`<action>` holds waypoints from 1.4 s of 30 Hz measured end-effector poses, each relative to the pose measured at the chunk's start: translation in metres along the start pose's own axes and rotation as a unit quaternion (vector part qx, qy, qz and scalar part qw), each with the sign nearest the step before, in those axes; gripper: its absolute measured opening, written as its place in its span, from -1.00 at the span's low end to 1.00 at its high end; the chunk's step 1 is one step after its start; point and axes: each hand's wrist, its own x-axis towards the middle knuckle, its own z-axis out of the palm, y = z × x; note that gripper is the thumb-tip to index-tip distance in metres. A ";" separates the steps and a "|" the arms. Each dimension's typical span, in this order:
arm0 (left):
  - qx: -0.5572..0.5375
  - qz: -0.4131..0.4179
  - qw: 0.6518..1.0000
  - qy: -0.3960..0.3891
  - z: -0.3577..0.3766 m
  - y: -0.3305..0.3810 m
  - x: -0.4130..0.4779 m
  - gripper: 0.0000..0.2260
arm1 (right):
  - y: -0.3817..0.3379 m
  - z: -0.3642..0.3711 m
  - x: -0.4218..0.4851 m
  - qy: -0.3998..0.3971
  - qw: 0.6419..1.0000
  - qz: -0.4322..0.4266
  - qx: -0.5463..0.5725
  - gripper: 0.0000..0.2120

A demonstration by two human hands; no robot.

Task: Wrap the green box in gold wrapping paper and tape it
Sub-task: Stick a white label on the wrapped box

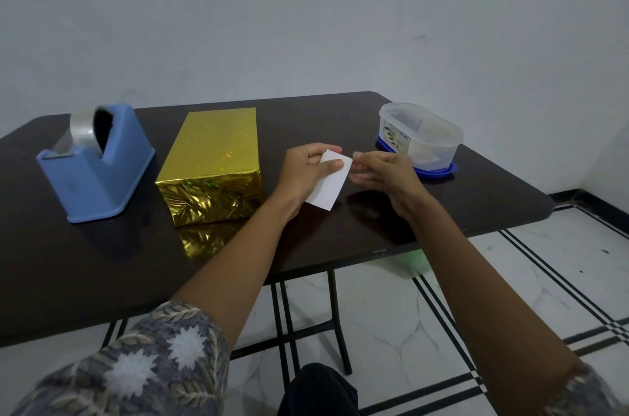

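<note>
A rectangular box wrapped in shiny gold foil paper (211, 160) lies left of centre on the dark glossy table (374, 232), its crinkled end face towards the camera. Just right of it, the left hand (304, 174) pinches a small white paper card (328, 186), thumb pressed on its face and fingers curled behind. The right hand (384, 177) reaches in with loosely extended fingers, its index tip at the card's upper right corner; whether it grips there cannot be told. At left stands a blue plastic tape dispenser (98, 174); at upper right, a clear oval plastic container (420, 136).
</note>
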 end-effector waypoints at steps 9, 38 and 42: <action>0.019 0.006 1.000 -0.005 0.000 0.001 0.000 -0.68 | 0.000 0.001 0.000 -0.003 1.000 -0.002 -0.022 -0.89; 0.061 0.005 0.998 -0.008 0.001 0.001 0.001 -0.54 | -0.001 0.004 -0.007 0.006 0.998 -0.043 -0.054 -0.81; 0.058 0.005 0.998 -0.016 0.000 0.001 0.002 -0.58 | 0.000 0.004 -0.004 0.007 0.998 -0.027 -0.053 -0.81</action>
